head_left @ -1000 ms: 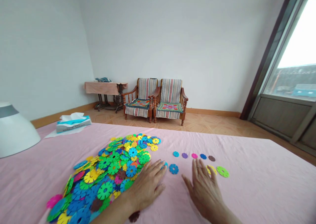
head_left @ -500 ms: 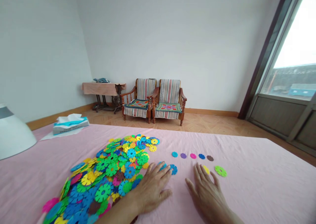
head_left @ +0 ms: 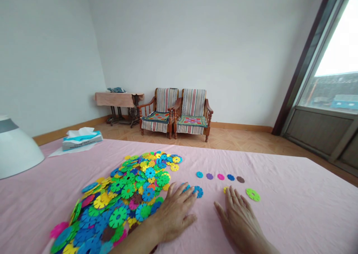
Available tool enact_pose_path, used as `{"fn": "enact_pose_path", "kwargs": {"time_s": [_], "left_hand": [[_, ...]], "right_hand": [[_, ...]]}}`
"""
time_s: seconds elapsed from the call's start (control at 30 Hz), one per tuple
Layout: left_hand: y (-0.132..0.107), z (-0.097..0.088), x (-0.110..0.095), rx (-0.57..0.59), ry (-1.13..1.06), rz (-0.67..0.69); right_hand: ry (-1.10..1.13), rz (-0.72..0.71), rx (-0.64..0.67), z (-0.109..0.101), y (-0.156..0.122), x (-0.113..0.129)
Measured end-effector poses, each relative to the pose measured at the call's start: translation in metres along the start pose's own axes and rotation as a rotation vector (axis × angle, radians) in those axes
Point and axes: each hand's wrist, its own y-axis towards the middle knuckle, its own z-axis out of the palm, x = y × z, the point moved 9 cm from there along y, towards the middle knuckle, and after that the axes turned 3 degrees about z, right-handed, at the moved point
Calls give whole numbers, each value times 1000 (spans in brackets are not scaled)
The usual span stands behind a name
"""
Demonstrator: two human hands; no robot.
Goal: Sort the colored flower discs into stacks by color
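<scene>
My left hand [head_left: 178, 212] lies palm down with its fingers stretched out at the right edge of a heap of coloured, slotted plastic discs [head_left: 118, 216]. Its fingertips rest by a blue disc [head_left: 198, 191] and partly cover a second blue one. Flat on the cloth, my right hand [head_left: 239, 212] has its fingers extended and its thumb apart. Under or against its fingertips is a yellow disc [head_left: 225, 190], mostly hidden. A light green disc [head_left: 253, 194] lies just right of those fingers.
Beyond my hands runs a row of small discs: light blue [head_left: 199, 174], purple [head_left: 209, 176], pink [head_left: 220, 176], dark blue [head_left: 231, 177] and brown [head_left: 240, 179]. A tissue box [head_left: 82, 140] and a white rounded object [head_left: 19, 151] stand left on the pink tablecloth [head_left: 296, 201].
My right hand has shifted slightly right over the yellow disc, whose visible edge now shows left of the fingertips instead of right. My left hand stays put; the view has shifted a little.
</scene>
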Motion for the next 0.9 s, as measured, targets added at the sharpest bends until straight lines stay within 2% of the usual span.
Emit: {"fn": "enact_pose_path", "kwargs": {"time_s": [0.23, 0.33, 0.43, 0.57, 0.63, 0.7, 0.73, 0.8, 0.9], "left_hand": [[0, -2, -2, -14, -22, -2], [0, -4, -2, -28, -37, 7], [1, -2, -1, 7, -45, -10], [1, -2, -1, 14, -29, -11], [1, -2, -1, 5, -25, -5], [1, -1, 0, 4, -24, -9], [1, 0, 0, 6, -24, -11], [1, 0, 0, 6, -21, -14], [2, 0, 0, 5, -20, -19]], "right_hand": [[156, -150, 53, -6, -11, 50], [176, -179, 41, -7, -14, 58], [129, -148, -43, -14, -9, 41], [-58, 62, -143, -15, 11, -27], [-118, 151, -99, -4, 20, -62], [-132, 204, -35, 11, 24, -85], [-129, 209, -17, 16, 24, -90], [-111, 175, -8, 20, 21, -84], [-63, 73, 5, 16, 9, -51]]}}
